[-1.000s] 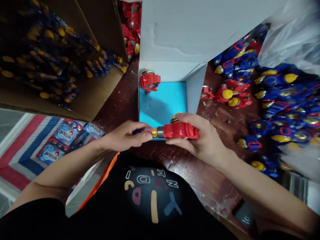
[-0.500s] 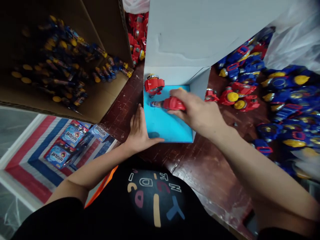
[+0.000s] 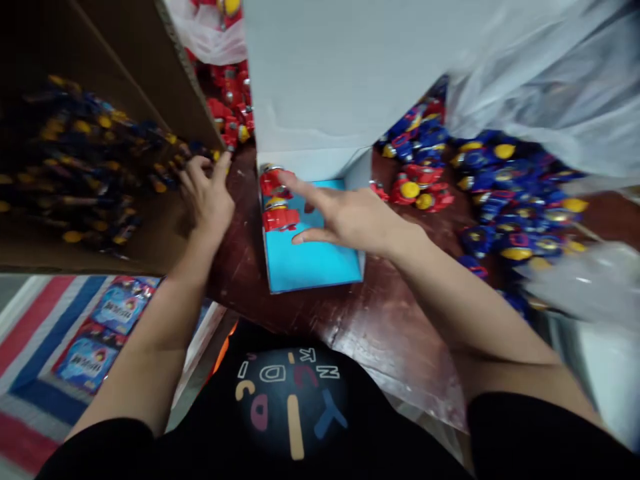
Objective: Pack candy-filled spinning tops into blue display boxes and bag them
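The step in hand is judged to be placement at the white cardboard box with a bright blue floor, with pick-up at the brown corrugated carton. The right hand is over the box, thumb and index finger spread well apart, gripping nothing visible; the index fingertip overlaps the rear toy in view, and contact cannot be confirmed. The left hand is at the carton opening with fingers partly curled, beside small blue cylinders with yellow ends; blur prevents confirming a grip. Two red plastic toys with yellow and silver parts, the rear toy and the front toy, lie one behind the other along the box's left wall, in front of the right fingers and to the right of the left hand. In judgement, the next move calls for the right fingers to clear both toys without tipping them, and for a secure left-hand pinch on a single cylinder. Loose red toys lie right of the box on the glossy red-brown tabletop, beside piled blue toys.
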The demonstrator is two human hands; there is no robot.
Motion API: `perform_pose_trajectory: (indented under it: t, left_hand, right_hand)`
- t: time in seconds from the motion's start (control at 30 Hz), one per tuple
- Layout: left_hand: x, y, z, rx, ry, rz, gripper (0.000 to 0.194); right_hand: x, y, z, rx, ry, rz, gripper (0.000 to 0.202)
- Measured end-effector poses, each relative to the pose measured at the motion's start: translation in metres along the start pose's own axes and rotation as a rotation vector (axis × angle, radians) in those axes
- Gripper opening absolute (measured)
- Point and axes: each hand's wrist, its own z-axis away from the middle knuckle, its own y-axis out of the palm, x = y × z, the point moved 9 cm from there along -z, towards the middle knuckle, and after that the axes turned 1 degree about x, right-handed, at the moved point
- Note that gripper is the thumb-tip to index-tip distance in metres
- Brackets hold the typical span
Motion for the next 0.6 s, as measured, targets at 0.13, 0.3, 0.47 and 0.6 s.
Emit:
perform_pose_trajectory:
  t: [0.13,0.3,0.47,0.6]
  left_hand:
    - [0.028,0.027,-0.051,0.025,-0.037,-0.007,0.037]
    - [0.005,0.02,-0.044,-0.055,0.077,0.025,0.034]
    - [-0.014,-0.033,0.006,-0.012,0.094,0.105,0.036]
    - [-0.075,-0.072,0.078,0.358,0.202,0.437,0.031]
  right_hand:
    - [-0.111,-0.022,0.051,-0.268,0.396,-0.108,0.078]
    - [-0.183,0.061,0.057,-0.039,0.5,0.019,0.076]
    - [-0.177,0.049,0.096,-0.404,0.543,-0.131,0.055]
    - [-0.119,-0.004,0.143,-0.595,0.33,-0.506,0.083]
